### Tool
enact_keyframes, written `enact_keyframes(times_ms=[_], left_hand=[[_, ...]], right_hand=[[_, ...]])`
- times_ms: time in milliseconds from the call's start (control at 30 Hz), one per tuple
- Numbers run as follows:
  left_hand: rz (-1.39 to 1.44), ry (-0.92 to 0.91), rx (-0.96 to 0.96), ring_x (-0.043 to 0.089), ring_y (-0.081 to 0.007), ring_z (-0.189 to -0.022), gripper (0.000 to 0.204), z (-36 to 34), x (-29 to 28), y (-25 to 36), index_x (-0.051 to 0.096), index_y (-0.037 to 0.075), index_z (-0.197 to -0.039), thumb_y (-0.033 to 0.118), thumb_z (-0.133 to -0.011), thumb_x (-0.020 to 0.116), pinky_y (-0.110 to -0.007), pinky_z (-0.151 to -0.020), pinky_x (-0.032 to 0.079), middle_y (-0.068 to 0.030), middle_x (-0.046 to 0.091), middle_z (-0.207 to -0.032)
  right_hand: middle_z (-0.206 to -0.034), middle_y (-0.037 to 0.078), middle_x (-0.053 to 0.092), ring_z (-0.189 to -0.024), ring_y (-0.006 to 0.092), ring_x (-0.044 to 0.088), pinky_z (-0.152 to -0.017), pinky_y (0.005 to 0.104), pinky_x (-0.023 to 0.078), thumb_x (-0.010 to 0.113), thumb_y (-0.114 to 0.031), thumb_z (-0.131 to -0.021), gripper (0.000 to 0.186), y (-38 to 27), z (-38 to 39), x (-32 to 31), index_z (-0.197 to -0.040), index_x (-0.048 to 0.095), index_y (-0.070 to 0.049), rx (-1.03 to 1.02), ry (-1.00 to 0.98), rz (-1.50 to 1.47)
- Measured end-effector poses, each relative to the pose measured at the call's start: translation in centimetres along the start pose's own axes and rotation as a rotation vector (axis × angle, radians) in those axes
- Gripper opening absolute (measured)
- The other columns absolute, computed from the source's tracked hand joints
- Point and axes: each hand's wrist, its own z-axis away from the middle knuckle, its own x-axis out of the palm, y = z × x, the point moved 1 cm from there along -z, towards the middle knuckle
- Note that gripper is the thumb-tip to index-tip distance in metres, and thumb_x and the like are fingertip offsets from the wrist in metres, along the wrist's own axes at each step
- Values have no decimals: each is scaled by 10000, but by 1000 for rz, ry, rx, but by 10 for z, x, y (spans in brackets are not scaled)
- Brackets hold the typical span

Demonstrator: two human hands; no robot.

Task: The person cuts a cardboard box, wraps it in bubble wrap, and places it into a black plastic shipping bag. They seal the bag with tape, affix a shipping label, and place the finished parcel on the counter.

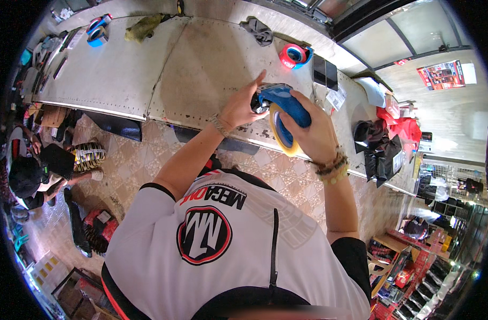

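Hands close together, the right hand (pixel 314 133) clamps a blue tape dispenser (pixel 294 110) above the counter (pixel 196 80); the left hand (pixel 240 109) holds a dark item (pixel 258 104), hard to make out, against its front. Farther right stands red tape (pixel 285 60).

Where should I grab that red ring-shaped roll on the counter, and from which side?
Probably pinch the red roll by the left wall of its ring, inside and outside, coming from above and the near left. Its hole faces up toward the camera, and a blue piece crowds its right side.
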Motion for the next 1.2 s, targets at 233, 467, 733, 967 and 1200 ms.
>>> enact_keyframes(times_ms=[233,467,733,967,1200], left_hand=[[-83,77,177,561,-319,-1111,659,-14,-21,-22,554,172,-1312,168,-707,817,-410,-973,470,-140,532,-1287],[-256,-250,307,407,-377,-1301,795,-16,-51,-16,409,77,-1384,239,-707,793,-467,-1046,401,-187,417,-1417],[-630,-72,189,509,-386,-1198,725,-38,-29,12,483,-11,-1235,471,-759,742,-456,-964,447,-252,492,-1326],[-603,-165,-112,640,-392,-975,855,-90,-13,7,447,-25,-1237,516,-683,810,-435,-830,534,-230,620,-1074],[-357,-260,-351,651,-324,-1036,918,-107,-90,-80,535,52,-1310,448,-566,898,-414,-916,504,-222,658,-1120]], right_hand=[[-963,226,603,-796,360,637,-693,412,514,724,-295,-796,551,8,54,-13,-1289,569,-102,117,-143,44],[-884,208,612,-822,386,660,-709,451,541,680,-397,-779,551,14,8,22,-1264,576,-156,157,-300,257],[-918,183,633,-889,331,673,-744,432,559,667,-339,-764,430,14,-6,55,-1160,617,-180,167,-620,619],[-1124,188,533,-977,368,636,-762,470,551,729,-344,-778,617,134,45,99,-1345,510,-240,478,-240,478],[-1108,139,489,-981,319,546,-788,462,481,842,-426,-629,914,260,52,148,-1436,423,-337,346,117,739]])
